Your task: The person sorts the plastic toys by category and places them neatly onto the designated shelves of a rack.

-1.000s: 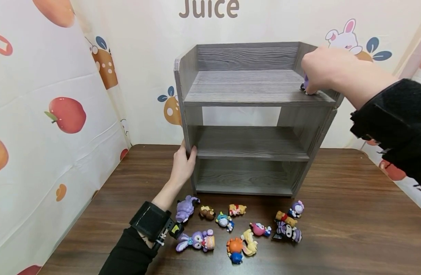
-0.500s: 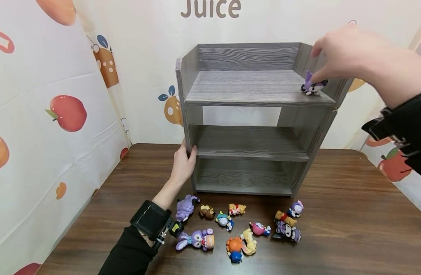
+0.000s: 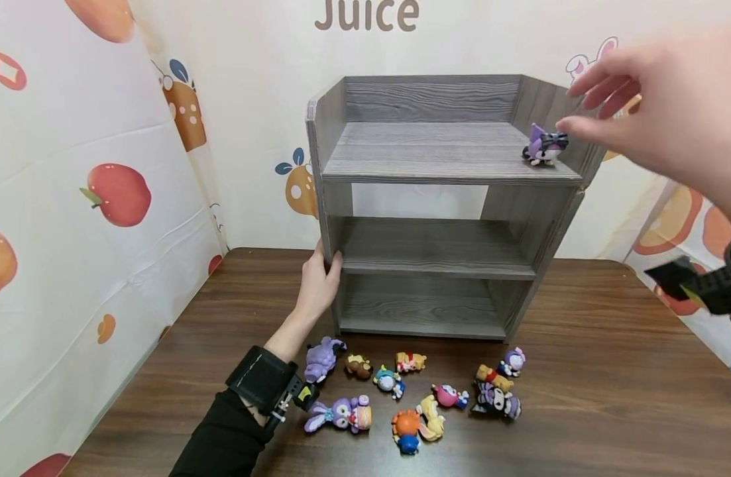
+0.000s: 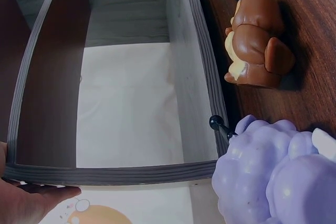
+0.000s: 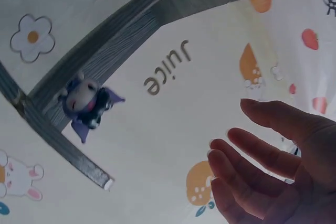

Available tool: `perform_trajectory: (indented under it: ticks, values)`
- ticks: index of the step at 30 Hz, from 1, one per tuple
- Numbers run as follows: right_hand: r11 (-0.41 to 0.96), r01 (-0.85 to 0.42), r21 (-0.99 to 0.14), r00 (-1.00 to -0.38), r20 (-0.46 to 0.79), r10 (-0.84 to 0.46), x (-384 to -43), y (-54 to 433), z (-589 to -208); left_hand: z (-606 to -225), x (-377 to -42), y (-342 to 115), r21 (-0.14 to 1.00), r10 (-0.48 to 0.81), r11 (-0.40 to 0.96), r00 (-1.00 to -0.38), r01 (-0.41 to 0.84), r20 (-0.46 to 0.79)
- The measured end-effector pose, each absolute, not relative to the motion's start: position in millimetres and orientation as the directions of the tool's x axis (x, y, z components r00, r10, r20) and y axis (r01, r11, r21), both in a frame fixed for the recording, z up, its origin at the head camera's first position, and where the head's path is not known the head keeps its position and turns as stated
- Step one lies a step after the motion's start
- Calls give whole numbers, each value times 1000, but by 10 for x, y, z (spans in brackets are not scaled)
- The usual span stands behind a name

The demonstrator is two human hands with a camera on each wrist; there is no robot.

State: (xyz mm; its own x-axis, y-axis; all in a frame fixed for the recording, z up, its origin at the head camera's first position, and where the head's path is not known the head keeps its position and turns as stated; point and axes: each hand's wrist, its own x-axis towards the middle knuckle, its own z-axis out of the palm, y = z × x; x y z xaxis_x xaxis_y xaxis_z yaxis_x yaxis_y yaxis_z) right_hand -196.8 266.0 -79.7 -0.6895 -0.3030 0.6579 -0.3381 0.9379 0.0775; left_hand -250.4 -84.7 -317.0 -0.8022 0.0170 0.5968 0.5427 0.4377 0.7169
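Observation:
A grey wood-grain shelf unit (image 3: 431,271) stands on the table. My left hand (image 3: 319,283) holds its left side panel, thumb in front and the other fingers mostly hidden behind; the left wrist view shows part of that hand (image 4: 31,198) at the panel edge. On the right end of the top board sits a small purple and black figurine (image 3: 545,146), which also shows in the right wrist view as a winged figurine (image 5: 86,102). Just right of it, my right hand (image 3: 657,99) hovers apart with relaxed fingers and holds nothing.
Several toy figurines lie on the brown table (image 3: 604,397) before the shelf: a lilac one (image 3: 322,359), a long-eared purple one (image 3: 341,415), a brown one (image 3: 358,367), an orange and blue one (image 3: 406,430), and a cluster including a purple-and-black figurine (image 3: 496,401). Printed cloth (image 3: 252,132) hangs behind.
My right hand has let go of the purple and black figurine on the top board and drawn back to the right, fingers spread. The left hand has stayed on the side panel.

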Motion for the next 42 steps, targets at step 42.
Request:
perform_trajectory:
  ticks: [42]
  values:
    - [765, -616, -186, -777, 301, -553, -1256, 2221, -3155, -3191, -2528, -860, 716, 19, 438, -802, 544, 597]
